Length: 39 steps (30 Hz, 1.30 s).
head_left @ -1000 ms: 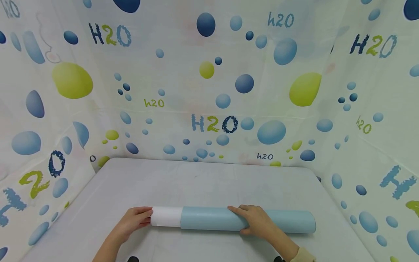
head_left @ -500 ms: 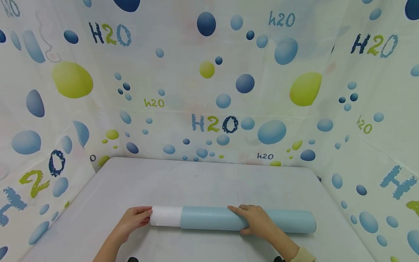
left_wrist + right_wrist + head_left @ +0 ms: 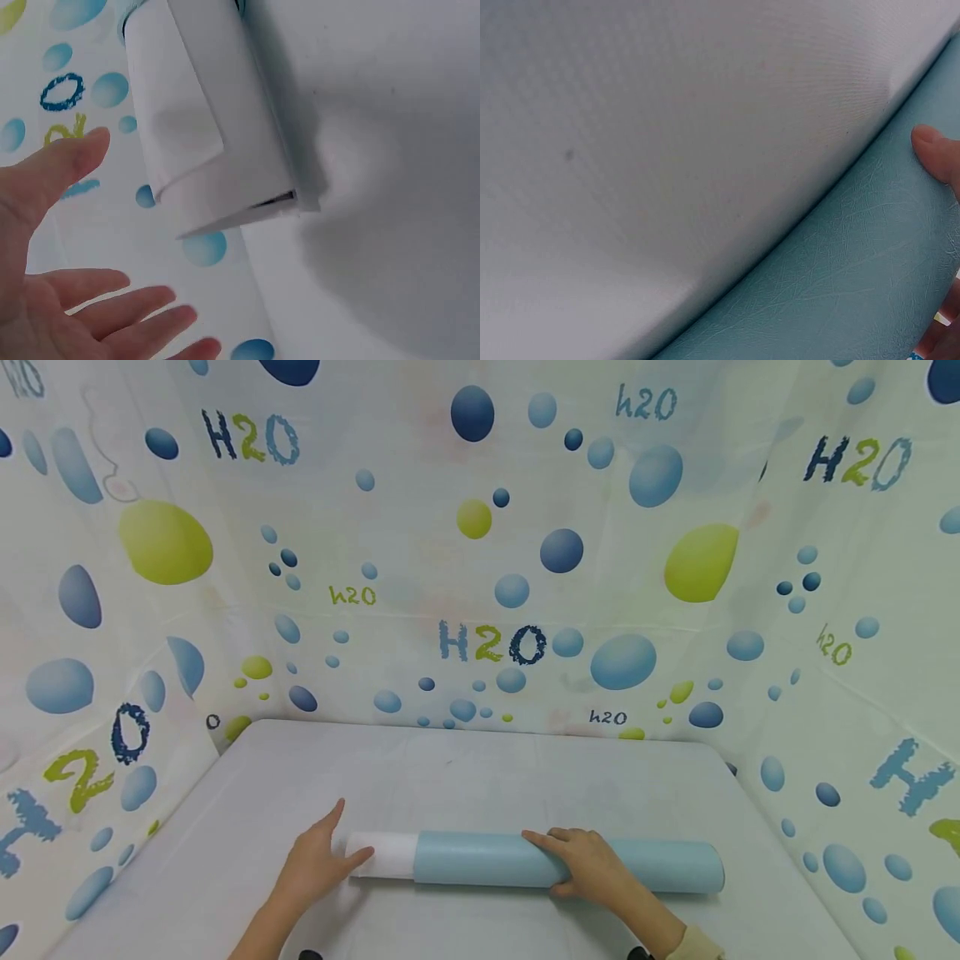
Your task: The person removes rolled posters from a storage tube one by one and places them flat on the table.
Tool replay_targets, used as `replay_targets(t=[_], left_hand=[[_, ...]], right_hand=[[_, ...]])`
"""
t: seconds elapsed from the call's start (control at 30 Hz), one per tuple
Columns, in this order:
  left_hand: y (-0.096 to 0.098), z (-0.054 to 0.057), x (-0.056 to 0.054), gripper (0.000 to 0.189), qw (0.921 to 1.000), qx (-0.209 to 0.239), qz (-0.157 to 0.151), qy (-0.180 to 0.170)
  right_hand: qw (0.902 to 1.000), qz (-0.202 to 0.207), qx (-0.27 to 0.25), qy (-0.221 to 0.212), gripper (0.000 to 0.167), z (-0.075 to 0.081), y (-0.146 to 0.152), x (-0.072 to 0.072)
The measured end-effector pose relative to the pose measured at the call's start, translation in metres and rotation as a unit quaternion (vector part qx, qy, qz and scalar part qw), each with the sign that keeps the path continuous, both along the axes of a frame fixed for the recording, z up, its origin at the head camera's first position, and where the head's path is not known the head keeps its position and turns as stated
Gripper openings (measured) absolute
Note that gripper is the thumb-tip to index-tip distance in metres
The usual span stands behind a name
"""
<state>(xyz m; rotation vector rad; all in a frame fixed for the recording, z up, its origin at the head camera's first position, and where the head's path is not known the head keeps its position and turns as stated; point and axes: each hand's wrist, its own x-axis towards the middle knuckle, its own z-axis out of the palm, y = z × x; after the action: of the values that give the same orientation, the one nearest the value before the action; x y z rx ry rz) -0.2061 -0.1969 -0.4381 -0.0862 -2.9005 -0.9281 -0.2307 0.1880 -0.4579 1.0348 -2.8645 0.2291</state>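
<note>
A light blue tube [image 3: 480,860] lies crosswise on the table, with a roll of white paper [image 3: 393,856] sticking out of its left end. My right hand [image 3: 592,864] grips the tube near its middle, thumb on the near side and fingers over the far side. The right wrist view shows the thumb [image 3: 936,154] against the tube's blue surface. At the paper's outer end, my left hand [image 3: 313,864] is spread, thumb and fingers wide apart. In the left wrist view the paper roll [image 3: 225,97] shows a loose overlapping edge and uneven end layers, with the fingers apart from it.
The white-covered table [image 3: 480,777] extends behind and in front of the tube. A curtain [image 3: 405,543] printed with bubbles and H2O lettering hangs behind the table and along both sides. Two small dark objects show at the bottom edge of the head view.
My left hand has let go of the white paper's end and spread its fingers, shifting slightly right. The right hand and the tube have stayed in place.
</note>
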Motion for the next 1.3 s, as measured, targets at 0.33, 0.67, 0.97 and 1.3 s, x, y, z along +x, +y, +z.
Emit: replay_targets(t=[0.33, 0.67, 0.97, 1.3], left_hand=[[0.025, -0.004, 0.005, 0.098, 0.9801, -0.15, -0.032, 0.126], [0.041, -0.011, 0.006, 0.101, 0.9663, -0.177, -0.081, 0.169], [0.052, -0.016, 0.004, 0.094, 0.9675, -0.178, -0.107, 0.144], [0.057, -0.024, -0.004, 0.077, 0.9654, -0.178, -0.134, 0.135]], right_hand=[[1.0, 0.001, 0.001, 0.001, 0.081, -0.001, 0.001, 0.0], [0.9999, -0.002, 0.01, 0.009, 0.082, -0.001, 0.0, 0.0], [1.0, -0.006, 0.008, 0.001, 0.082, -0.001, 0.001, -0.001], [0.9999, -0.007, 0.003, -0.008, 0.082, -0.001, 0.001, -0.003]])
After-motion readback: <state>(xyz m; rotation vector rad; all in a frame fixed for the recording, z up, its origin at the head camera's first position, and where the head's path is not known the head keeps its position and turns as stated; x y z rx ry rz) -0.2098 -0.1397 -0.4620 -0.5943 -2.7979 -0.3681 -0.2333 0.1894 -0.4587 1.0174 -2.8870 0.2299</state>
